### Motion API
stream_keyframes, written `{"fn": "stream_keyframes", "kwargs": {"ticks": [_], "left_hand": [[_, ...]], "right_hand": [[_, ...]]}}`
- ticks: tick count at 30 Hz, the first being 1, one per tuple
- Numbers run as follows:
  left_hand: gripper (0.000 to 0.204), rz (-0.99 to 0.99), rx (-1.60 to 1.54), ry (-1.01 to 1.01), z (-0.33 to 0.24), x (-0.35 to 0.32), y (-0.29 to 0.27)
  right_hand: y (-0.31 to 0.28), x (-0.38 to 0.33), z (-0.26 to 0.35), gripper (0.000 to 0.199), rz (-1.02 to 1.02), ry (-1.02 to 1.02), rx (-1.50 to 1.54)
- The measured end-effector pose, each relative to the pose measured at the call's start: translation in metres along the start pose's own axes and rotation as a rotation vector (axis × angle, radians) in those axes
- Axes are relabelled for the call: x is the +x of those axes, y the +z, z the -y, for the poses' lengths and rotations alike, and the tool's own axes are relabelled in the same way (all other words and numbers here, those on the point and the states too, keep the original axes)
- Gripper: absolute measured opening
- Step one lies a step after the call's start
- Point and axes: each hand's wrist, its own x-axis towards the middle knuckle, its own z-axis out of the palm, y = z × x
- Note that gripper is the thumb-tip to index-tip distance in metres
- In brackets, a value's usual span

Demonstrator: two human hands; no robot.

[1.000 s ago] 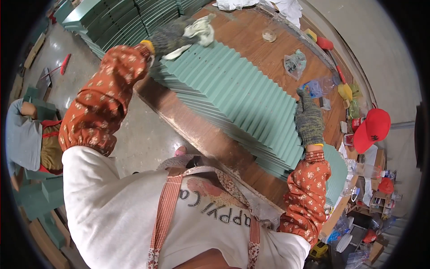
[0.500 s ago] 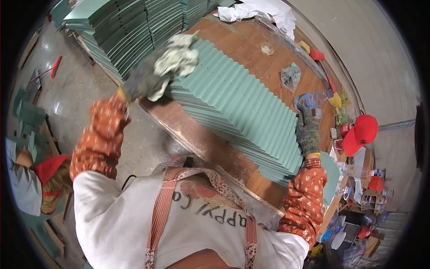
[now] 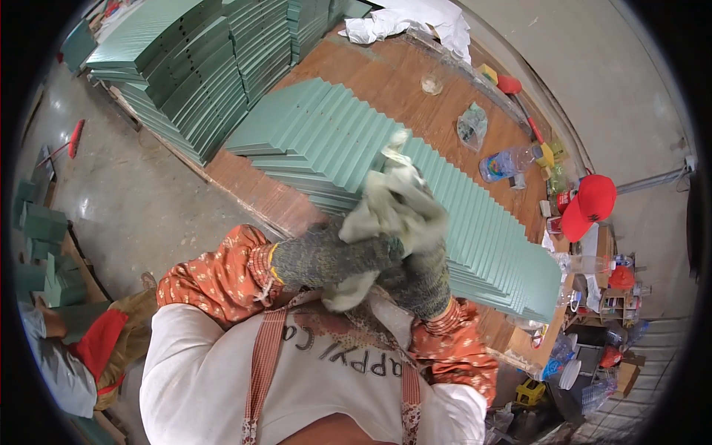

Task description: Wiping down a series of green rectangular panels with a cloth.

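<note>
A crumpled pale-green cloth [image 3: 397, 204], blurred by motion, hangs between my two hands in front of my chest. My left hand [image 3: 337, 252], in a dark grey knitted glove, is closed on it. Some of the cloth dangles below that hand. My right hand [image 3: 423, 285], gloved the same way, meets the left one under the cloth, which covers its fingers. Just beyond them lies a long fanned row of overlapping green boards [image 3: 356, 137], edges stepped like stairs, on a wooden table [image 3: 374, 78].
Tall stacks of green boards [image 3: 193, 81] stand at the far left. A plastic bottle [image 3: 508, 163], a clear bag [image 3: 472, 126] and a red cap [image 3: 589, 208] are on the right. A person [image 3: 96, 348] is at the lower left; a red-headed broom [image 3: 76, 139] is on the floor.
My left hand has brought the cloth from the row's far left end toward my chest. My right hand has left the row's right end and come in beside it.
</note>
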Motion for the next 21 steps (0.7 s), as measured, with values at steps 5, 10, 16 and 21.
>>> {"fn": "stream_keyframes", "kwargs": {"ticks": [5,10,16,21], "left_hand": [[0.034,-0.076,-0.91,0.138,0.019,0.0,-0.075],[0.036,-0.814,-0.069,0.004,0.148,0.019,-0.127],[0.046,-0.4,0.413,0.129,0.26,0.06,-0.09],[0.045,-0.399,0.39,0.118,0.236,0.073,-0.089]], "right_hand": [[-0.029,-0.03,-0.025,0.06,-0.413,0.35,0.323],[-0.052,0.007,-0.045,0.042,-0.425,0.135,-0.088],[-0.008,0.053,-0.028,0.055,0.12,0.057,-0.392],[0.023,0.074,-0.041,0.061,0.3,0.008,-0.728]]}}
